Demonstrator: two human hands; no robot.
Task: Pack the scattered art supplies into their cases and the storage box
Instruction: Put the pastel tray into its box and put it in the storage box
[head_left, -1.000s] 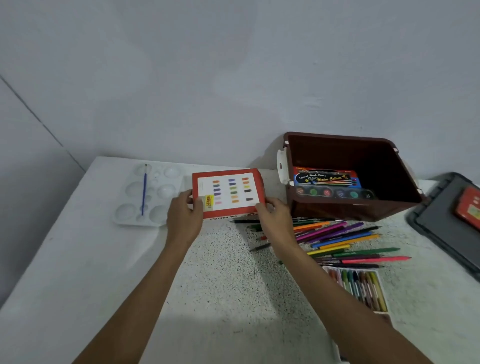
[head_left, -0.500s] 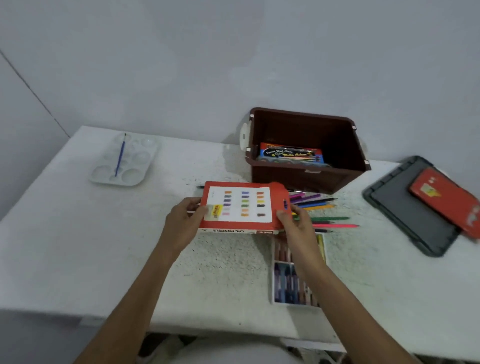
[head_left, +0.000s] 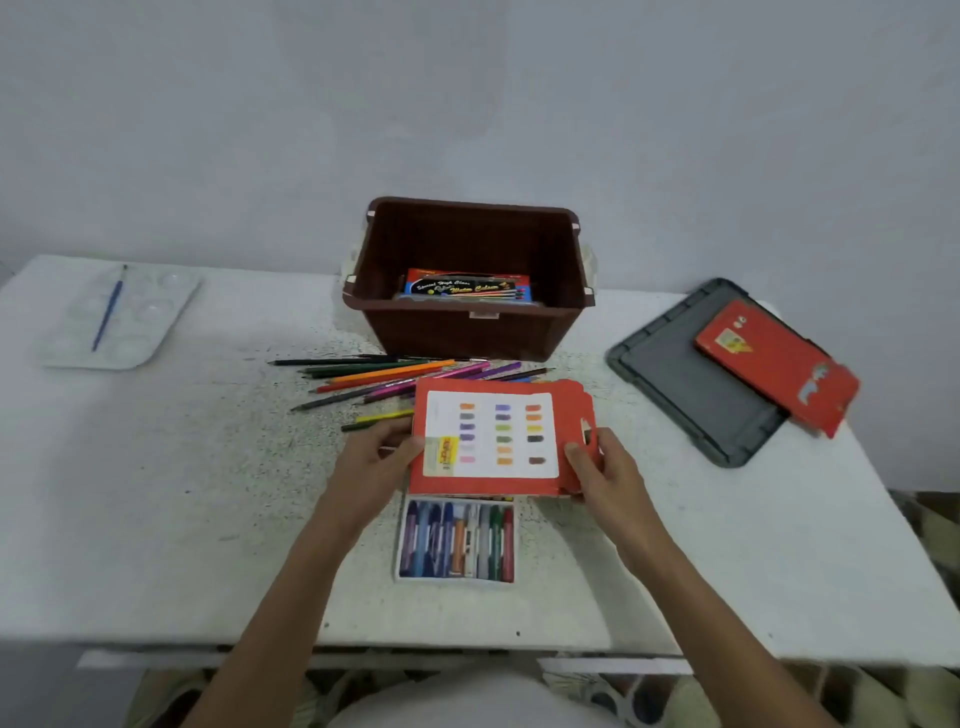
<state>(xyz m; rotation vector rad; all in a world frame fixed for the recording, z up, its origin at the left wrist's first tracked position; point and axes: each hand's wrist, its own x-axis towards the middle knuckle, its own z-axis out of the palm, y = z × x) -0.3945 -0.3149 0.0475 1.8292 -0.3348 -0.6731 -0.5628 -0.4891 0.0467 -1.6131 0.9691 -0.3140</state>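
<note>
Both hands hold a flat red cardboard sleeve with a white colour-swatch panel (head_left: 493, 436), which hangs just above the white speckled table (head_left: 208, 493), directly in front of the dark brown plastic storage box (head_left: 470, 325). The left hand (head_left: 376, 465) pinches the sleeve's left edge, thumb on top beside a yellow sticker. The right hand (head_left: 605, 475) grips the sleeve's right edge near its notched flap, thumb on the upper face.

The sleeve's near edge overlaps the far end of an open white tray of oil pastels (head_left: 457, 540), which lies in front of the storage box, nearer the person. A fan of loose coloured pencils (head_left: 395, 376) lies between the storage box and the sleeve, spreading left. Inside the storage box rests a flat water-colour pack with a black and blue label (head_left: 467, 286).

Right of the storage box lies a grey plastic lid (head_left: 691, 379), with a second red cardboard case (head_left: 774, 364) resting across its far corner. Well left of the storage box sits a clear plastic paint palette (head_left: 140, 322) with a blue-handled brush (head_left: 108, 312) on it.
</note>
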